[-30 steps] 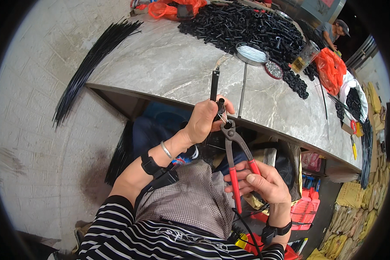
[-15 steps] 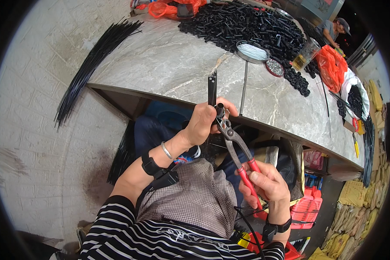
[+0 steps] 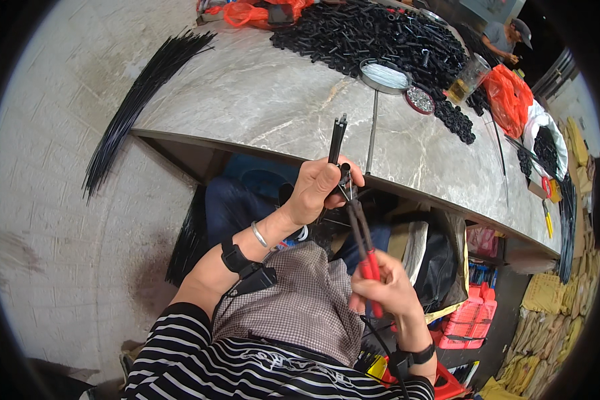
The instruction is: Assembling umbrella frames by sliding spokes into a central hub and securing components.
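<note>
Near the table's front edge, my left hand (image 3: 315, 189) is closed around a small bundle of thin black rods (image 3: 338, 139), which stand up above the thumb. A short black tube (image 3: 345, 171) sits beside them between the fingers, with a bit of thin wire at it. My right hand (image 3: 392, 288) grips the red handles of a pair of pincers (image 3: 362, 227). The pincers slant up to the left, and their jaws meet the wire just below the tube. The jaws look narrow from this side, and what lies between them is partly hidden by my left fingers.
On the grey marbled table (image 3: 247, 100) lie a heap of black tube pieces (image 3: 373, 40), a round tin of pale wires (image 3: 385, 77) and a red dish of small metal bits (image 3: 420, 100). Long black rods (image 3: 140, 100) overhang the left edge. A co-worker (image 3: 507, 40) is at the far right.
The pincers have turned in my right hand, their handles now closer together, and that hand has moved slightly left. The rods in my left hand tilt a little to the right.
</note>
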`<action>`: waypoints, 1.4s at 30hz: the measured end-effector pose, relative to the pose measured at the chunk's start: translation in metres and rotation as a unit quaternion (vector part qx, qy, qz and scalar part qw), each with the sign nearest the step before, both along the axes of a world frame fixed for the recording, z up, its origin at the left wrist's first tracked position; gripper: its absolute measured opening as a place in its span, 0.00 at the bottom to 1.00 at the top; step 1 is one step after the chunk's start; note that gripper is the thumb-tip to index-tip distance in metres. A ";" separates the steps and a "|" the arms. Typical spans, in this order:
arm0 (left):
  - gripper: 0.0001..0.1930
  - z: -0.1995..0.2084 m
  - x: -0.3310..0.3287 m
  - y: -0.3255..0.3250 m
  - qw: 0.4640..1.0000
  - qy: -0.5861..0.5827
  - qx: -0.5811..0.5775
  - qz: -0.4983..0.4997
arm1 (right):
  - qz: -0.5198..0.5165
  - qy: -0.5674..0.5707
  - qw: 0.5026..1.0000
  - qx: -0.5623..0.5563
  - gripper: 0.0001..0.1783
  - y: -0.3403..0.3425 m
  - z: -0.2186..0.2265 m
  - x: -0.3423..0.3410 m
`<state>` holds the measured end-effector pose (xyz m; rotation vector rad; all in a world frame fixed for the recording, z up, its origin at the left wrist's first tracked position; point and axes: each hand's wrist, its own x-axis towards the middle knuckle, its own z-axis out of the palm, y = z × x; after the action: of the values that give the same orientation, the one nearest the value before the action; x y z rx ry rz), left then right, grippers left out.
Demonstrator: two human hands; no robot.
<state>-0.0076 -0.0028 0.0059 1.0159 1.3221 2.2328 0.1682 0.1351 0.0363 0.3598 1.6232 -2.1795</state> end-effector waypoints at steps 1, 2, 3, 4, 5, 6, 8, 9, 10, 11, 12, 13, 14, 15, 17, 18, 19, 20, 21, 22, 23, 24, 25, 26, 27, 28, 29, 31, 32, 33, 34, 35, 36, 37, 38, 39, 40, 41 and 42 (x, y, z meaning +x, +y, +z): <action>0.31 0.000 0.000 0.000 1.000 0.001 0.000 0.002 | -0.022 0.174 0.897 0.405 0.15 -0.001 -0.007 0.002; 0.30 0.001 0.002 0.000 1.000 0.001 -0.013 0.010 | -0.062 0.206 0.826 0.522 0.14 -0.002 -0.001 0.000; 0.30 0.001 0.004 0.000 0.999 0.002 -0.026 0.018 | -0.079 0.257 0.759 0.592 0.16 0.001 -0.006 -0.003; 0.30 0.000 0.005 0.000 0.999 0.002 -0.027 0.018 | -0.095 0.306 0.684 0.656 0.18 0.003 -0.011 -0.004; 0.30 0.000 0.004 0.002 1.000 0.002 -0.022 0.018 | -0.096 0.305 0.683 0.657 0.18 0.002 -0.008 -0.003; 0.30 -0.001 0.004 0.003 1.000 0.002 -0.018 0.019 | -0.085 0.263 0.731 0.624 0.19 -0.001 -0.002 -0.002; 0.30 -0.004 0.000 0.004 1.000 0.007 -0.013 0.016 | -0.074 0.221 0.774 0.589 0.20 -0.004 0.010 0.002; 0.30 -0.005 -0.001 0.004 1.000 0.012 -0.009 0.015 | -0.051 0.175 0.845 0.503 0.21 -0.005 0.016 0.005; 0.30 -0.005 -0.001 0.003 1.000 0.012 -0.009 0.016 | -0.027 0.126 0.903 0.409 0.22 -0.005 0.020 0.007; 0.30 -0.005 0.000 0.002 1.000 0.019 -0.005 0.017 | -0.001 0.124 0.914 0.386 0.21 -0.002 0.022 0.011; 0.31 -0.005 0.001 0.001 0.999 0.027 -0.002 0.019 | 0.001 0.124 0.914 0.385 0.21 0.002 0.017 0.014; 0.31 -0.006 0.001 0.000 0.999 0.026 -0.003 0.020 | -0.020 0.098 0.959 0.265 0.23 0.006 0.008 0.016; 0.31 -0.006 0.000 0.000 1.000 0.026 0.005 0.016 | -0.041 0.070 0.987 0.141 0.24 0.008 0.004 0.017; 0.31 -0.007 0.000 0.000 1.000 0.025 0.013 0.013 | -0.046 0.056 0.994 0.083 0.28 0.003 0.005 0.014; 0.31 -0.006 0.001 -0.001 0.999 0.038 0.014 0.014 | -0.011 0.046 0.996 -0.069 0.25 0.008 -0.012 0.015; 0.31 -0.005 0.002 -0.001 0.998 0.052 0.015 0.015 | 0.024 0.035 0.975 -0.219 0.24 0.011 -0.019 0.016; 0.31 -0.005 0.003 0.000 0.998 0.052 0.015 0.013 | 0.042 0.004 0.935 -0.352 0.19 0.015 -0.019 0.016; 0.35 -0.006 0.004 -0.001 0.999 0.037 -0.012 0.012 | 0.043 0.004 0.935 -0.353 0.19 0.016 -0.020 0.016; 0.39 -0.006 0.004 -0.002 0.999 0.022 -0.039 0.011 | 0.036 0.023 0.967 -0.249 0.17 0.016 -0.021 0.017; 0.39 -0.007 0.004 -0.003 0.999 0.022 -0.039 0.010 | 0.029 0.042 0.988 -0.143 0.15 0.016 -0.022 0.018; 0.39 -0.008 0.004 -0.006 0.998 0.031 -0.044 0.028 | 0.048 0.099 0.970 0.217 0.13 0.010 -0.007 0.016; 0.39 -0.009 0.004 -0.005 0.997 0.040 -0.046 0.039 | 0.047 0.098 0.970 0.217 0.13 0.004 -0.001 0.014; 0.39 -0.011 0.004 -0.004 0.997 0.040 -0.046 0.037 | -0.019 0.197 0.880 0.431 0.14 -0.002 0.002 0.012; 0.35 -0.012 0.005 -0.003 0.999 0.035 -0.022 0.017 | -0.082 0.283 0.731 0.615 0.17 -0.006 0.003 0.010; 0.30 -0.013 0.006 -0.002 1.000 0.030 0.001 -0.004 | -0.070 0.282 0.725 0.624 0.22 -0.005 0.002 0.010; 0.30 -0.012 0.006 -0.002 1.000 0.031 0.001 -0.003 | -0.070 0.283 0.725 0.624 0.22 -0.008 0.005 0.010; 0.30 -0.011 0.006 -0.002 1.000 0.026 0.004 -0.001 | -0.054 0.216 0.788 0.575 0.22 -0.013 0.010 0.013; 0.30 -0.007 0.006 -0.002 1.000 0.021 0.006 0.003 | -0.037 0.146 0.869 0.472 0.18 -0.017 0.019 0.014; 0.36 -0.004 0.007 -0.005 1.000 0.012 -0.026 0.012 | -0.036 0.146 0.869 0.472 0.18 -0.014 0.018 0.016; 0.41 -0.002 0.007 -0.007 0.998 0.001 -0.059 0.021 | -0.035 0.103 0.919 0.379 0.17 -0.008 0.016 0.020; 0.41 0.000 0.007 -0.009 0.998 0.001 -0.060 0.024 | -0.033 0.059 0.957 0.281 0.18 -0.006 0.015 0.021; 0.41 0.001 0.006 -0.010 0.998 0.002 -0.055 0.022 | -0.061 0.061 0.979 0.184 0.20 -0.006 0.017 0.022; 0.42 0.001 0.006 -0.010 0.999 0.004 -0.050 0.021 | -0.060 0.060 0.979 0.184 0.20 -0.003 0.014 0.022; 0.42 -0.001 0.007 -0.011 0.999 0.003 -0.050 0.022 | -0.038 0.057 0.996 0.064 0.20 0.001 0.008 0.022; 0.37 -0.002 0.007 -0.009 0.999 0.028 -0.028 0.005 | -0.019 0.052 0.997 -0.055 0.19 0.005 0.002 0.022; 0.32 -0.003 0.007 -0.007 0.999 0.052 -0.006 -0.012 | -0.031 0.046 0.986 -0.159 0.19 0.005 -0.007 0.025; 0.32 -0.003 0.008 -0.005 0.999 0.052 -0.005 -0.015 | -0.034 0.046 0.986 -0.157 0.19 0.008 -0.012 0.025; 0.31 -0.004 0.008 -0.006 0.999 0.051 -0.002 -0.009 | -0.005 0.048 0.981 -0.187 0.17 0.010 -0.013 0.021; 0.31 -0.005 0.009 -0.007 0.999 0.050 0.001 -0.003 | 0.023 0.049 0.975 -0.217 0.14 0.010 -0.010 0.017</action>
<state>0.0013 -0.0096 0.0009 1.1452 1.3560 2.2046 0.1854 0.1450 0.0262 0.0849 1.1386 -2.4650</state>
